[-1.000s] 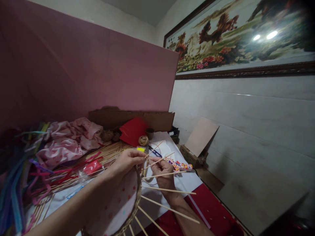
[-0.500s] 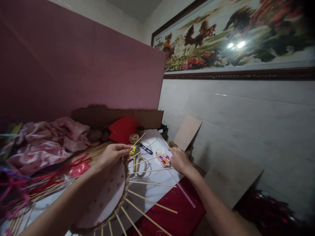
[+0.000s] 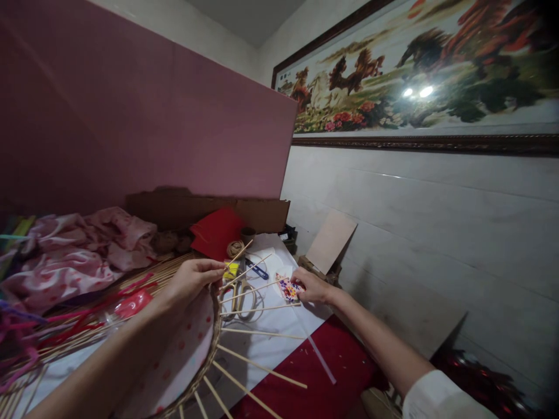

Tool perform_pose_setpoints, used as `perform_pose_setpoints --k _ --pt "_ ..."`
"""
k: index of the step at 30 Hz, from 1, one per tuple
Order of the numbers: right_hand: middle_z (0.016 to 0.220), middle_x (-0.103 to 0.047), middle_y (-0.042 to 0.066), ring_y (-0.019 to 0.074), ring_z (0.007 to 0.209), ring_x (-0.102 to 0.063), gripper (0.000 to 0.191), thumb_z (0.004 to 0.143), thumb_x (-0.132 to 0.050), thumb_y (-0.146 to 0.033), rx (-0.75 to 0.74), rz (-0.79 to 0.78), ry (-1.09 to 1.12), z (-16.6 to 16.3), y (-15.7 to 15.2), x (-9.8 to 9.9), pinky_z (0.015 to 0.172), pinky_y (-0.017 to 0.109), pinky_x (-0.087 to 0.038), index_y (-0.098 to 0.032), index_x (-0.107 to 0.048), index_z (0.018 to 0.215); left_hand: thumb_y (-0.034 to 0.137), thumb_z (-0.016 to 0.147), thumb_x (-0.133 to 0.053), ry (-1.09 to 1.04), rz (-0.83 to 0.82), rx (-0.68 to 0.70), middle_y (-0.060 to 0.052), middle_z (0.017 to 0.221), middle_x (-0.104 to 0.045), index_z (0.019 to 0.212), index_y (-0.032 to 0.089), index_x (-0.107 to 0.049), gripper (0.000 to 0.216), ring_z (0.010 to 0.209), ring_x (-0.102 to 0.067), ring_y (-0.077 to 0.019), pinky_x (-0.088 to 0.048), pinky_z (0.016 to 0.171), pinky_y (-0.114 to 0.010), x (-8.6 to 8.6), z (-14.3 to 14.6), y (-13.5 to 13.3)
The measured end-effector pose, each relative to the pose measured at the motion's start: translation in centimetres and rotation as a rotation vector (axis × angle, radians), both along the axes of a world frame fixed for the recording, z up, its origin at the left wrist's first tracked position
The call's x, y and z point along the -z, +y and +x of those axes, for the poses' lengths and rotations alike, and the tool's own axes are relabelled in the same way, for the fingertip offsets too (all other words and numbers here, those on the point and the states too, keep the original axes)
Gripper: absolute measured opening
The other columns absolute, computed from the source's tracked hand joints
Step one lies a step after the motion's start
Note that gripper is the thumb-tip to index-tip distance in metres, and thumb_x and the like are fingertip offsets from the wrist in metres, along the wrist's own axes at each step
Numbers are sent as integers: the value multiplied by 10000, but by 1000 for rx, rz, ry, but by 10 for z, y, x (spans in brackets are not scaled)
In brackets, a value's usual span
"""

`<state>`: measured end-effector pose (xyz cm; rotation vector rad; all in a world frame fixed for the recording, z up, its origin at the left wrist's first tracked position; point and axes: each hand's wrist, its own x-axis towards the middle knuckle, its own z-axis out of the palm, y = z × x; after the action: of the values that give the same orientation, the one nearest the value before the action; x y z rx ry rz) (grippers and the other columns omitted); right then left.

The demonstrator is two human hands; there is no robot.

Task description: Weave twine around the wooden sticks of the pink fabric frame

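Note:
My left hand (image 3: 195, 280) pinches the far rim of a round woven base (image 3: 208, 355) from which several thin wooden spokes (image 3: 257, 365) fan out to the right. The base is covered with white cloth dotted in red. My right hand (image 3: 311, 287) reaches across the white table top (image 3: 266, 343) and closes its fingers on a small flowery patterned piece (image 3: 288, 288) lying there. Scissors (image 3: 242, 298) lie between the two hands, under the spokes.
A bundle of reeds (image 3: 131, 291), pink cloth (image 3: 74, 256), red paper (image 3: 216, 231), a twine ball (image 3: 234, 248) and a cardboard strip (image 3: 262, 212) crowd the back. A pink board (image 3: 152, 128) stands behind. A red surface (image 3: 323, 384) lies below the table edge.
My right hand left the spokes, swung out to the right and has come down on the patterned piece. My left hand has kept its grip on the rim.

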<state>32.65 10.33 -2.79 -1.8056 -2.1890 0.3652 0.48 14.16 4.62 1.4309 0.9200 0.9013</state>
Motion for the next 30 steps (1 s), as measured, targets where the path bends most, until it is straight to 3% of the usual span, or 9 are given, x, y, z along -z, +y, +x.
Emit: perform_pose_setpoints --k 6,12,20,27,30 --pt "786 -526 -21 152 726 -465 348 508 -605 -73 4 -48 127 5 5 2 666 257 -363 -179 -543 834 290 559 -706 25 -37 -11 5 521 -586 653 140 -692 178 490 -467 -98 -344 509 -229 6 1 3" --pt "775 -542 -34 129 713 -485 313 526 -577 -118 3 -186 339 21 8 0 622 224 -368 -174 -502 825 288 553 -716 16 -49 -4 -7 528 -596 704 131 -706 218 490 -467 -105 -336 498 -236 7 2 3" --pt "652 -468 -77 80 560 -400 327 515 -598 -152 55 -301 586 22 9 -5 470 174 -279 -192 -446 802 317 589 -706 39 -12 4 -12 523 -595 709 124 -697 228 488 -475 -109 -339 507 -240 11 2 4" --pt "666 -475 -63 51 469 -349 298 581 -619 -228 98 -257 862 22 -7 -12 407 168 -231 -185 -493 848 310 547 -703 48 -14 9 -12 485 -577 627 136 -671 195 469 -471 -117 -349 503 -255 8 6 0" --pt "640 -452 -58 63 452 -362 311 658 -627 -354 137 -194 975 26 -15 -14 392 179 -251 -198 -483 886 297 537 -704 42 -33 18 -9 463 -567 625 135 -669 189 455 -467 -114 -345 499 -254 11 7 1"
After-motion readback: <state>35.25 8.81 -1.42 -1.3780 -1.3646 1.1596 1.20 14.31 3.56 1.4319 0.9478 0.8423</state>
